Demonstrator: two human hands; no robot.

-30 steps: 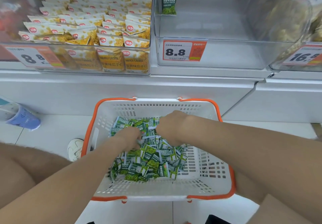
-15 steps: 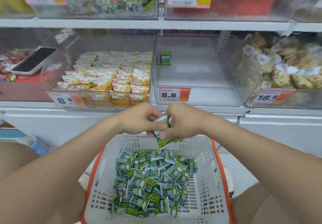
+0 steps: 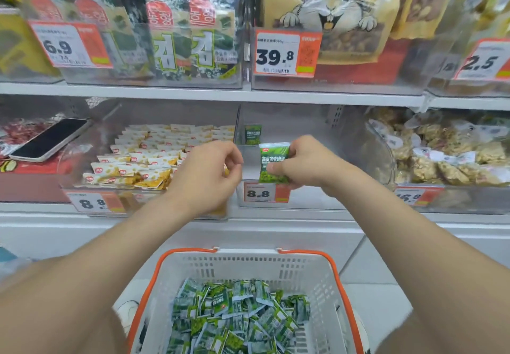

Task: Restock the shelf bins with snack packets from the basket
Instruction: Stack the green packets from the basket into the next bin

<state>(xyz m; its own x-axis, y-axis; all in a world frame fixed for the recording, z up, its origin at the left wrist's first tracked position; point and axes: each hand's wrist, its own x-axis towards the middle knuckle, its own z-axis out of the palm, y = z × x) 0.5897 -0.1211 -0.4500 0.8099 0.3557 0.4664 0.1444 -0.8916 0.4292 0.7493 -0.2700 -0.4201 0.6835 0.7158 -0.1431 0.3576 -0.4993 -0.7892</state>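
Both hands have risen from just above the basket (image 3: 242, 254) to the front of the clear bin (image 3: 317, 198), and they have parted: half a second ago they pinched one packet together, and now only the right hand (image 3: 306, 166) has it. Its grip is pinched on the green snack packet (image 3: 273, 163), thumb on the printed face and fingers curled behind, holding it upright just above the bin's front wall and the 8.8 price tag (image 3: 265, 192) fixed there. The left hand (image 3: 207, 171) hangs just left of the bin, apart from the packet, its grip loosely curled with nothing visible in it. Inside the bin, far back at its left wall, one lone green packet (image 3: 253, 134) stands upright. Below the bin, on the floor, the white basket with its orange rim holds a loose heap of green packets (image 3: 237, 318). Left of the bin, a neighbouring bin holds rows of yellow packets (image 3: 143, 160), and further left a dark phone (image 3: 51, 138) lies tilted, screen up. Right of the bin, another bin holds wrapped brown clusters (image 3: 447, 158). Above the bin, the next shelf carries seaweed packs (image 3: 193, 36) and a 39.8 price tag (image 3: 287, 53).
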